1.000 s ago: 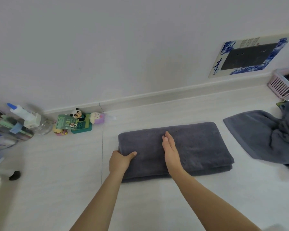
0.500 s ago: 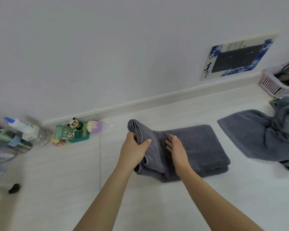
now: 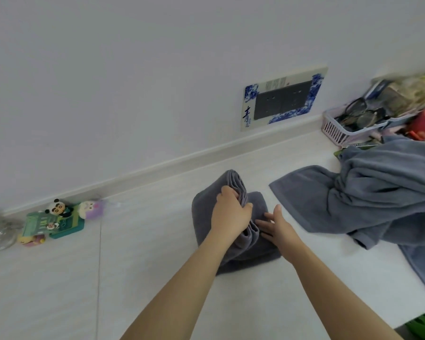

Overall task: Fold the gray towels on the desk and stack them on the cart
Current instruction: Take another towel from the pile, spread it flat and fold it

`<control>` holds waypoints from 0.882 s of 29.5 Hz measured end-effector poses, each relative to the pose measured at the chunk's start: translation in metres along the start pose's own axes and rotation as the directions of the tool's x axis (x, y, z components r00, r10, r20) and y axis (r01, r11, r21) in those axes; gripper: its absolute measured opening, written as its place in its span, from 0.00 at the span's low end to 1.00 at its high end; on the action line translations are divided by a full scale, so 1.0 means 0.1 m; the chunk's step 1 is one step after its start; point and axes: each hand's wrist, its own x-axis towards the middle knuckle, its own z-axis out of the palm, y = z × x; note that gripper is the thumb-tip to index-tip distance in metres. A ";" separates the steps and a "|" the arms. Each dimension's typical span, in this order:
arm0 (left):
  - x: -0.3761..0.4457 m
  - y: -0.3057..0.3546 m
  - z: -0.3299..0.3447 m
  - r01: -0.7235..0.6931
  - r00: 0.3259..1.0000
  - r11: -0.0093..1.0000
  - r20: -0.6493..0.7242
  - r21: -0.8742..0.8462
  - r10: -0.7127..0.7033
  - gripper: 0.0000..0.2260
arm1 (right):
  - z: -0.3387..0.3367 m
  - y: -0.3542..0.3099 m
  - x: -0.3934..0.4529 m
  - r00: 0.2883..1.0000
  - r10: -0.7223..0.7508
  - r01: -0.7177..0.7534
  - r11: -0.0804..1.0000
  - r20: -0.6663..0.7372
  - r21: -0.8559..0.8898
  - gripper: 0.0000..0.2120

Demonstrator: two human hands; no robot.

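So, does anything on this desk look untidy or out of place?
Yes: the heap of unfolded gray towels at the right lies crumpled, one part hanging over the desk edge. Nothing looks spilled or damaged.

Left hand with fingers curled in a grip, right hand flat.

The folded towel is dark gray. The pile of loose towels beside it is a lighter blue-gray. The tabletop is white with faint pale stripes, and the wall is plain white. The wall socket plate is dark gray inside a cream frame with blue swirls. The basket is pink. The panda toy is black and white, next to a purple toy and a green box.
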 end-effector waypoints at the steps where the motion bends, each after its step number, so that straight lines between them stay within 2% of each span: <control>1: 0.04 0.08 0.18 0.000 1.000 1.000 0.013 0.013 0.000 0.12 | -0.12 -0.03 0.01 0.999 0.011 -0.015 0.997 0.053 0.069 0.34; 3: 0.10 0.09 0.39 0.006 0.999 1.000 0.045 0.026 -0.008 0.12 | -0.19 -0.05 0.01 0.992 0.022 -0.040 0.988 0.125 0.147 0.35; 7: 0.22 0.04 0.81 -0.009 0.990 1.000 0.138 0.013 0.007 0.14 | -0.44 0.01 0.12 0.986 0.027 -0.063 0.974 0.167 0.217 0.32; 9: 0.24 -0.05 0.85 -0.012 0.981 0.998 0.192 -0.055 0.022 0.16 | -0.45 0.03 0.10 0.980 0.024 -0.066 0.976 0.195 0.209 0.30; 11: 0.28 -0.09 0.79 0.092 0.969 0.965 0.247 -0.246 -0.030 0.15 | -0.43 0.00 0.10 0.985 0.008 -0.026 0.994 0.171 0.106 0.26; 13: 0.32 -0.11 0.72 0.200 0.950 0.885 0.304 -0.420 -0.071 0.14 | -0.41 -0.04 0.10 0.988 -0.054 0.075 0.987 0.144 -0.139 0.25; 14: 0.30 -0.14 0.68 0.197 0.956 0.864 0.286 -0.464 -0.065 0.12 | -0.38 -0.06 0.08 0.987 -0.096 0.128 0.958 0.131 -0.257 0.24; 15: 0.28 -0.18 0.64 0.143 0.977 0.870 0.207 -0.472 -0.048 0.11 | -0.35 -0.08 0.07 0.983 -0.133 0.170 0.923 0.128 -0.345 0.24; 17: 0.22 -0.29 0.57 -0.058 0.993 0.948 -0.120 -0.313 0.021 0.13 | -0.30 -0.07 0.05 0.971 -0.183 0.235 0.846 0.153 -0.479 0.23; 18: 0.21 -0.38 0.54 -0.141 0.954 0.983 -0.280 -0.115 0.104 0.14 | -0.29 -0.05 0.06 0.966 -0.195 0.256 0.816 0.170 -0.518 0.24; 19: 0.22 -0.46 0.52 -0.164 0.922 0.979 -0.335 0.123 0.196 0.16 | -0.30 -0.02 0.08 0.964 -0.200 0.264 0.800 0.175 -0.538 0.25; 20: 0.24 -0.52 0.52 -0.140 0.935 0.938 -0.270 0.319 0.231 0.20 | -0.31 -0.01 0.07 0.964 -0.202 0.264 0.801 0.173 -0.538 0.25; 22: 0.24 -0.62 0.60 -0.108 0.981 0.813 -0.069 0.573 0.179 0.28 | -0.35 0.01 0.07 0.965 -0.203 0.260 0.811 0.165 -0.524 0.23; 24: 0.23 -0.71 0.73 -0.125 0.982 0.758 -0.027 0.640 0.185 0.30 | -0.34 0.03 0.06 0.960 -0.216 0.280 0.789 0.180 -0.547 0.25; 26: 0.26 -0.76 0.84 -0.116 0.982 0.745 -0.036 0.657 0.185 0.29 | -0.28 0.02 0.03 0.945 -0.284 0.316 0.684 0.159 -0.657 0.30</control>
